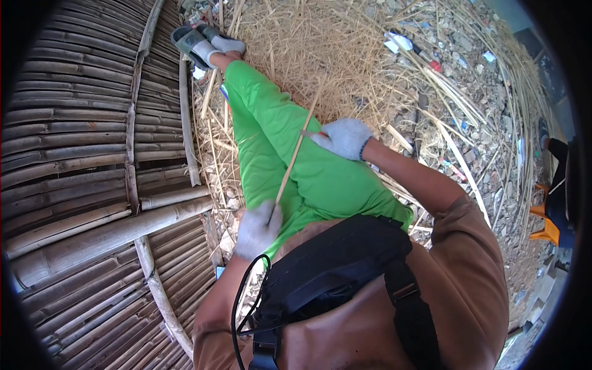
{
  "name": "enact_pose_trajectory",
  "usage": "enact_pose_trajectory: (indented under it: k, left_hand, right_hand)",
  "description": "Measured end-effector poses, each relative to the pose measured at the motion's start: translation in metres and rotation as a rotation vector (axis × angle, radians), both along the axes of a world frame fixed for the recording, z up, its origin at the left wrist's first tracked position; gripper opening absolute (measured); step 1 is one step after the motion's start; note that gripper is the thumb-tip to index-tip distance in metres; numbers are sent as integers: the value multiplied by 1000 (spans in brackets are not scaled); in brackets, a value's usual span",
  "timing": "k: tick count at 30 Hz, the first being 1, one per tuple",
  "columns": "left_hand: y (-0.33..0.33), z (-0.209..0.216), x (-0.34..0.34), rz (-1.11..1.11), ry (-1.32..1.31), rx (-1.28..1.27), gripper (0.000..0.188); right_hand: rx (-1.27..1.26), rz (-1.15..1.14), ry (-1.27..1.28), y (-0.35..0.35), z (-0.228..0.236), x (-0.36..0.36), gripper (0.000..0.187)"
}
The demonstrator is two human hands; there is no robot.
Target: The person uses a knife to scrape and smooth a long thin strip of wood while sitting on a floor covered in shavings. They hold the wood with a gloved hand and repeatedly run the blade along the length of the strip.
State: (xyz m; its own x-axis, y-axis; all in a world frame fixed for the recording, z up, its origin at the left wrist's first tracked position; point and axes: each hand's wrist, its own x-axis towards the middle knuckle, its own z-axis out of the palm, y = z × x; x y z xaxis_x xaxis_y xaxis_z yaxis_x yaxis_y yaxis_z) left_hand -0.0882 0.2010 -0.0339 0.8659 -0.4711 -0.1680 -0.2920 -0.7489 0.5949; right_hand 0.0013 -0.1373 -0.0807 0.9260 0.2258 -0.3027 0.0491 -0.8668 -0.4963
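Observation:
My left hand (258,230), in a pale work glove, is closed around the lower end of a thin bamboo strip (290,169). The strip slants up and away over my legs in green trousers (339,188). In my right hand (345,138), also gloved, is a small knife (311,133), its handle mostly hidden by the fingers. The short blade lies across the strip about midway along it.
A slatted bamboo platform (74,135) stands close on my left. Bamboo shavings (296,43) cover the ground ahead, with rubble and scraps to the right. Long strips (453,142) lie there too. An orange chair (545,225), with a person beside it, is far right.

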Motion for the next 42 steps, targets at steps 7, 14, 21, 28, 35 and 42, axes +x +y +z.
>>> enact_pose_trajectory:
  k: [7,14,21,28,35,42]
  left_hand:
    - [-73,-37,99,-165,-189,-9,24]
    - [-22,3,40,-127,-70,68,24]
    - [91,50,-74,-43,69,109,26]
    - [45,45,-55,5,51,220,20]
    - [-47,-13,66,-154,-227,113,25]
    - [-46,-12,75,-195,-133,85,26]
  right_hand:
    - [-62,13,37,5,0,7,74]
    - [-24,-22,11,2,-5,1,74]
    - [-5,-57,58,-3,-14,-2,72]
    - [-1,-24,55,-1,-8,3,70]
    - [-40,2,69,7,6,8,72]
    - [-17,-4,33,3,-3,2,75]
